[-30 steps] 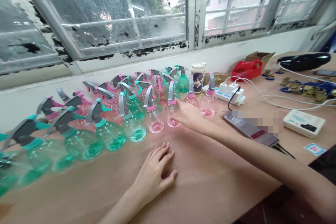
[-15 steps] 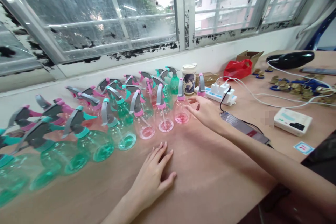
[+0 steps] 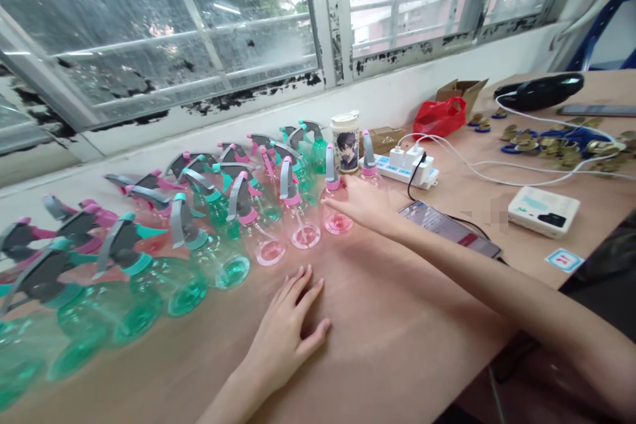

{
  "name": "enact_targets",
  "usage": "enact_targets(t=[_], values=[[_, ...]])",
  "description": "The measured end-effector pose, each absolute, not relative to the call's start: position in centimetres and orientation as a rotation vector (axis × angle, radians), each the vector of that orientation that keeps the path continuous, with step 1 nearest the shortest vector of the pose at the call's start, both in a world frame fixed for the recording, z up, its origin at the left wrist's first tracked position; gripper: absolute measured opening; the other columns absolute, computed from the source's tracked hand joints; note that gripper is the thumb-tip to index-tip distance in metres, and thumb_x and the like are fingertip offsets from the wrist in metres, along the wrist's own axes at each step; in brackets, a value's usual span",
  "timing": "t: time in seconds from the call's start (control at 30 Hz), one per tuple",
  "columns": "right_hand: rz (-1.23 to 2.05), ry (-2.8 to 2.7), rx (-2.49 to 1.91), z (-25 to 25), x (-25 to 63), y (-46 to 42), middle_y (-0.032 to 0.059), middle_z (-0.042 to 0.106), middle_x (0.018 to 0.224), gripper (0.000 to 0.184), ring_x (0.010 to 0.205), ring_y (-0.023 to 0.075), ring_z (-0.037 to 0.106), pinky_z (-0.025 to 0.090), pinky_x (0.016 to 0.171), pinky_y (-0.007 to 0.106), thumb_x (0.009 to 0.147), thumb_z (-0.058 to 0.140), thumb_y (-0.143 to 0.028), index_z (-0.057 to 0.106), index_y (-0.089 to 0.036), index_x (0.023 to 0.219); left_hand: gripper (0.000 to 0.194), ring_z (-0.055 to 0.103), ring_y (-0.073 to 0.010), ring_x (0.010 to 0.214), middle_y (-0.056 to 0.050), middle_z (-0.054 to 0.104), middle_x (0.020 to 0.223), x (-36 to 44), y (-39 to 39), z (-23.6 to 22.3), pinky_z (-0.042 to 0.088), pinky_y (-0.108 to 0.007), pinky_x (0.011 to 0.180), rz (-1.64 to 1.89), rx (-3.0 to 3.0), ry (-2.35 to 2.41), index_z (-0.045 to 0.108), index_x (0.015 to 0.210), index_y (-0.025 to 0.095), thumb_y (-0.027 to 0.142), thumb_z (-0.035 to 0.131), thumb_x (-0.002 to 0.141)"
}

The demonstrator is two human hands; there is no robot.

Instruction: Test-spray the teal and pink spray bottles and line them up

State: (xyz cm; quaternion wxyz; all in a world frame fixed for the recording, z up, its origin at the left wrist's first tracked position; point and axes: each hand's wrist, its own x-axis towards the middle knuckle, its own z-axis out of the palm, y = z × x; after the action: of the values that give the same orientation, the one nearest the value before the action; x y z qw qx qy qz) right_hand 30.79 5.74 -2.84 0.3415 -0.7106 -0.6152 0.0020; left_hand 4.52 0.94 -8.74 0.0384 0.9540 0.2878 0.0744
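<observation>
My left hand [image 3: 285, 324] lies palm down on the brown tabletop [image 3: 377, 344], fingers spread and holding nothing. Across from it, my right hand [image 3: 362, 202] grips a clear pink spray bottle [image 3: 338, 220] from the right, its thumb across the front of the body just under the pink collar. The other fingers go behind the neck and are partly hidden. Another pink spray bottle [image 3: 368, 162] stands behind that hand. To the left is a pink-collared spray bottle [image 3: 303, 228], with a green spray bottle [image 3: 223, 262] further along the front row.
Several more green and pink spray bottles fill the left side by the window wall. Around the right are a printed cup [image 3: 346, 146], a power strip [image 3: 420, 169], a phone [image 3: 450, 228], a white box-shaped device [image 3: 544, 211], a red bag [image 3: 440, 118], cables and brass-coloured parts [image 3: 566, 146].
My right hand has moved left onto the pink spray bottle and closed around it. My left hand rests as before. The whole view has shifted slightly.
</observation>
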Motion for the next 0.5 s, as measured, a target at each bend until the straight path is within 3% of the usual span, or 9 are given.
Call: enact_targets(t=[0.2,0.37,0.5], values=[[-0.002,-1.704,-1.801,-3.4,31.4,1.6,0.0106,0.068,0.1,0.044,0.096,0.0315,0.064,0.046,0.078,0.041,0.083,0.059,-0.06,0.056,-0.019,0.1,0.046,0.038,-0.0322,0.14,-0.013,0.043,0.151,4.5,1.2,-8.9,0.034,-0.057,0.113,0.309,2.854,0.884,0.052,0.135,0.021,0.039,0.052,0.092],[0.017,-1.785,-1.804,-2.6,29.1,-3.5,0.0114,0.064,0.099,0.049,0.073,0.0267,0.065,0.045,0.059,0.036,0.083,0.055,-0.065,0.056,-0.019,0.1,0.042,0.05,-0.0293,0.131,-0.012,0.054,0.141,4.8,0.9,-7.5,0.042,-0.052,0.108,0.458,2.555,0.933,0.052,0.13,0.023,0.042,0.05,0.093],[0.059,-1.927,-1.763,-1.6,26.2,-6.1,0.0084,0.064,0.091,0.048,0.063,0.0238,0.063,0.041,0.049,0.033,0.082,0.058,-0.064,0.058,-0.02,0.101,0.055,0.053,-0.031,0.127,-0.012,0.056,0.138,5.4,0.1,-4.5,0.044,-0.052,0.105,0.688,2.306,0.945,0.045,0.133,0.023,0.047,0.058,0.086]])
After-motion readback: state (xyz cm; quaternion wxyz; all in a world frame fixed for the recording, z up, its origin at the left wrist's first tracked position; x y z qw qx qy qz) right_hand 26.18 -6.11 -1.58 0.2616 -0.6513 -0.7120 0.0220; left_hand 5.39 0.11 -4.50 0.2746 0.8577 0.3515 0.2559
